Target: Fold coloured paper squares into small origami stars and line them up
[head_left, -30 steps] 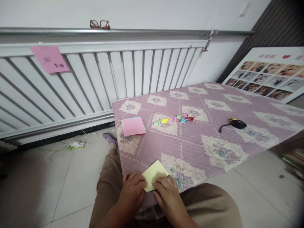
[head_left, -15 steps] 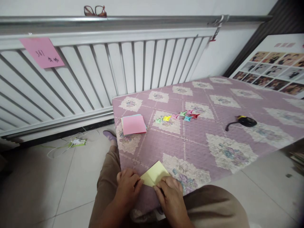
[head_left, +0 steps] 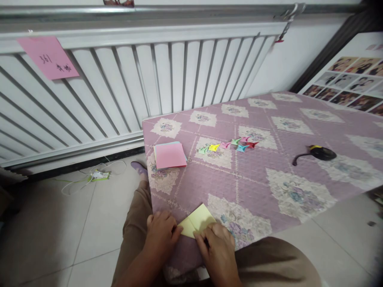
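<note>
A folded yellow paper (head_left: 198, 220) lies at the near left corner of the table, a crease running across it. My left hand (head_left: 163, 235) is closed on its left corner, thumb and fingers pinched together. On the paper's lower right side, my right hand (head_left: 218, 243) grips the edge with fingers curled and thumb pressed down. Beyond them sits a stack of square papers, pink on top (head_left: 170, 155). To its right are several small folded paper pieces (head_left: 214, 148) in green, yellow, pink, blue and red.
The table (head_left: 209, 183) has a purple floral cloth. A black object with a strap (head_left: 323, 153) lies on its right side. Behind stands a white radiator (head_left: 176, 79) with a pink note (head_left: 49, 57). A power strip (head_left: 100, 175) with cables is on the floor at left.
The camera view has tilted and shifted slightly, so the table things appear farther right. Both hands stay on the yellow paper with nearly the same hold.
</note>
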`<state>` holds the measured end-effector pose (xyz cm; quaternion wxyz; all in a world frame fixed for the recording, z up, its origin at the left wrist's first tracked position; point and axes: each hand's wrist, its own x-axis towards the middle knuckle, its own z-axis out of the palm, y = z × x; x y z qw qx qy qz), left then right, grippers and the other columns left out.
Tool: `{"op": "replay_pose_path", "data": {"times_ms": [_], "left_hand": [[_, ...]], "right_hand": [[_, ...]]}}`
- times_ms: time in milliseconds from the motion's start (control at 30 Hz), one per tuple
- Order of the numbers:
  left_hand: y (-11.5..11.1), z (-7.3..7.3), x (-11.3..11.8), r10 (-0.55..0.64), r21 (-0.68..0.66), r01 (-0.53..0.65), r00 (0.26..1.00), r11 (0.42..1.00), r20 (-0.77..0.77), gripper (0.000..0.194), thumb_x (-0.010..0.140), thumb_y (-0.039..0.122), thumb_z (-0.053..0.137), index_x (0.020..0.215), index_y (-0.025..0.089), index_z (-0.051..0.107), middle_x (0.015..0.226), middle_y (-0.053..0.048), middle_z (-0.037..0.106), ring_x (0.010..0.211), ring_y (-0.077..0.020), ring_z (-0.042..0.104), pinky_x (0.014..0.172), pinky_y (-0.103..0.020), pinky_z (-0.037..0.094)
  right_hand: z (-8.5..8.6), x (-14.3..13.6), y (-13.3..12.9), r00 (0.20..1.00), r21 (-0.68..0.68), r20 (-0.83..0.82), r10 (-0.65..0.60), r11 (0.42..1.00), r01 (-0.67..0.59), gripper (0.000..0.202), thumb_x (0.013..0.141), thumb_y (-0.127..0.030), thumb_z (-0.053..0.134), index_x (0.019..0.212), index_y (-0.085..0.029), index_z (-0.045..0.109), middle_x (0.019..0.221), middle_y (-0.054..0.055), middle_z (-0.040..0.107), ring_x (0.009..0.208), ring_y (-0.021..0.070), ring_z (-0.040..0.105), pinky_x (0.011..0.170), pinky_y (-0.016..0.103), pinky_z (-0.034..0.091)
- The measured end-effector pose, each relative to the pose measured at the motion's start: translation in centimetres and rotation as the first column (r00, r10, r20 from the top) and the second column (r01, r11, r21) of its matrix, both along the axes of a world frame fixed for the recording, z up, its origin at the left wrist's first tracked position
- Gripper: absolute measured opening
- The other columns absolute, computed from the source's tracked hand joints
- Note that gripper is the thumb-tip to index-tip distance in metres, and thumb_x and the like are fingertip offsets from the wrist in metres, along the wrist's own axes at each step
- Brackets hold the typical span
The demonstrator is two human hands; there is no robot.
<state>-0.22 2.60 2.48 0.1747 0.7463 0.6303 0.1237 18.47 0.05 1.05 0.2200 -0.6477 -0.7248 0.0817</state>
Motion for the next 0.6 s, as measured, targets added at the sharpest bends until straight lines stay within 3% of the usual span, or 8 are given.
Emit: {"op": "replay_pose_path", "data": {"times_ms": [267, 600], "left_hand": [[0.6, 1.2, 0.3, -0.002, -0.069, -0.003, 0.997, 0.998, -0.075, 0.018, 0.085, 0.032, 0.06, 0.071, 0.021, 0.063, 0.084, -0.002, 0.064, 0.086, -0.0248, 0.054, 0.082, -0.042, 0.032], [1.3, 1.5, 0.2, -0.048, -0.09, 0.036, 0.99, 0.995, -0.133, 0.02, 0.086, 0.034, 0.06, 0.073, 0.02, 0.065, 0.084, -0.003, 0.065, 0.087, -0.0255, 0.055, 0.081, -0.042, 0.033]], "right_hand": [[0.3, -0.1, 0.5, 0.997, -0.009, 0.077, -0.007, 1.0, 0.007, 0.021, 0.084, -0.03, 0.061, 0.065, -0.023, 0.058, 0.077, 0.004, 0.058, 0.082, 0.0244, 0.051, 0.074, 0.037, 0.035], [0.4, -0.3, 0.7, 0.992, -0.025, 0.124, -0.013, 1.0, 0.017, 0.023, 0.084, -0.03, 0.06, 0.063, -0.023, 0.058, 0.077, 0.005, 0.059, 0.086, 0.0265, 0.053, 0.074, 0.038, 0.037]]}}
